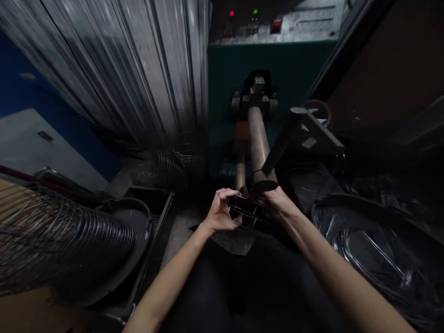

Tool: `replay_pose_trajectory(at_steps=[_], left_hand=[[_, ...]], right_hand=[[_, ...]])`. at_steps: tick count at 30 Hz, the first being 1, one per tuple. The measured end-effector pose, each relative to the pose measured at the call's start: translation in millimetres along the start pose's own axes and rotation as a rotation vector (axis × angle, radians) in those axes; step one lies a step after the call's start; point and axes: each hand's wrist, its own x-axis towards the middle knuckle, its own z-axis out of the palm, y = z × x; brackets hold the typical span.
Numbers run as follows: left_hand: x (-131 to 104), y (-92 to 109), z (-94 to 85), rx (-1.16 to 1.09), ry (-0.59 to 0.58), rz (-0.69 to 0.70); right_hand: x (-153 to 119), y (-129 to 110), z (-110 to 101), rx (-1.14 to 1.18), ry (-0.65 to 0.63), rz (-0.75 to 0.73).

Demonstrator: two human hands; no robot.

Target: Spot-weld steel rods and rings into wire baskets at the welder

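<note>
A small frame of thin metal wires sits between my two hands, just below the machine's arms. My left hand curls round the frame's left side, thumb below and fingers above. On the right, my right hand is closed at the frame's other side, its fingers partly hidden under the thick round upper arm of the machine. A thinner lower rod ends right above the wires. Whether the wire frame touches the rod's tip I cannot tell.
The green machine carries red and green lights on its panel. A slanted metal bar juts up right of the arm. Stacked wire rings stand at left in a round tray. A black basin at right holds bent metal rods.
</note>
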Motion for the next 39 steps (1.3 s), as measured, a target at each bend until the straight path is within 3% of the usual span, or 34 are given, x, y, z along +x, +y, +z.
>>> replay_pose_trajectory(at_steps=[8, 17, 24, 31, 39], left_hand=[[-6, -2, -3.6, -0.046, -0.043, -0.107], [-7, 5, -15.2, -0.027, -0.036, -0.18], [-6, 7, -19.9, 0.02, -0.069, -0.248], [-4, 6, -9.9, -0.106, -0.057, -0.191], [-1, 6, -7.3, -0.101, -0.108, -0.181]], right_hand=[[0, 2, -2, 0.207, 0.185, -0.081], [5, -3, 6, 0.195, 0.131, -0.163], [7, 3, 10, 0.113, 0.071, -0.112], [7, 8, -3, 0.003, 0.135, -0.122], [10, 14, -13, 0.098, 0.132, -0.078]])
